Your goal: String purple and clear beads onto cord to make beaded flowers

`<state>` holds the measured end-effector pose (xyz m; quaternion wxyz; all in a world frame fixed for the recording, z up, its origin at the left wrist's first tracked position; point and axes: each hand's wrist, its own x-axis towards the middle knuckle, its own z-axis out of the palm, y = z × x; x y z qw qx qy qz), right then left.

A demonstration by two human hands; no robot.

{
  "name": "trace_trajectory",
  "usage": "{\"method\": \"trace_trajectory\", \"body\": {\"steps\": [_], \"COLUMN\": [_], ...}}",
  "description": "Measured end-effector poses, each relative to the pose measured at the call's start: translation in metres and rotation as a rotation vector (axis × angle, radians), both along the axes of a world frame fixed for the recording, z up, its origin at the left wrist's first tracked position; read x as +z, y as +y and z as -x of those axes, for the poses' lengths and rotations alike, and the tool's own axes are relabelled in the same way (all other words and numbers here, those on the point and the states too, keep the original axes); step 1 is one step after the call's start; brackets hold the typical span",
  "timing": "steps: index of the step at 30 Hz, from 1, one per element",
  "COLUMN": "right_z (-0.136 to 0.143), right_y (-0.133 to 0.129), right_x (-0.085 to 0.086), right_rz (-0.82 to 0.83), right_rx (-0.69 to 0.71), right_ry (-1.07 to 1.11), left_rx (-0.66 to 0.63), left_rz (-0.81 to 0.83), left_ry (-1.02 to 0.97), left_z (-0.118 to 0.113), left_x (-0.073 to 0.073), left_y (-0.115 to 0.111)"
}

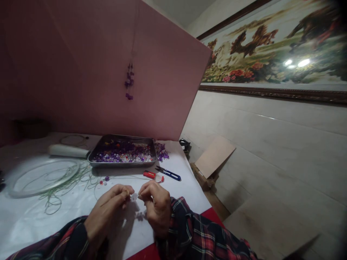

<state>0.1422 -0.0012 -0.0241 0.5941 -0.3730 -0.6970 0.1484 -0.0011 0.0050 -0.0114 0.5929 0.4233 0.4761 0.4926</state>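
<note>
My left hand [110,205] is closed in a pinch on a small cluster of clear beads [133,197] above the white table cover. Just to its right, my right hand [157,206] has thumb and forefinger pressed together at the edge of the cluster. What those fingertips hold is too small to make out. Below and between the hands, more pale clear beads [140,216] show, partly hidden by the right hand. Beyond the hands lie a red lighter [153,176] and blue-handled thread snips [172,174].
A metal tray [123,165] holds purple and clear beads, with more purple beads [162,151] spilled at its right. Tangled green cord [58,184] and a coil of clear tubing [16,184] lie left. Purple beads [129,83] hang against the pink panel [165,79].
</note>
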Motion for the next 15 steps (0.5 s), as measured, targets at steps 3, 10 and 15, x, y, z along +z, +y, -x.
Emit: {"method": "trace_trajectory", "body": {"steps": [3,10,15], "right_z": [-0.001,-0.003,-0.005], "right_y": [0.004,0.010,0.015], "right_x": [-0.003,0.001,0.005], "right_rz": [0.255,0.770,0.696], "right_rx": [-0.004,0.201,0.427], "right_ry": [0.088,0.288,0.605], "left_rx": [0.011,-0.245,-0.204], "left_rz": [0.017,0.022,0.017], "left_ry": [-0.110,-0.253,-0.239], "left_z": [0.002,0.011,0.010], "left_x": [0.004,0.007,0.005], "left_y": [0.001,0.003,0.003]}}
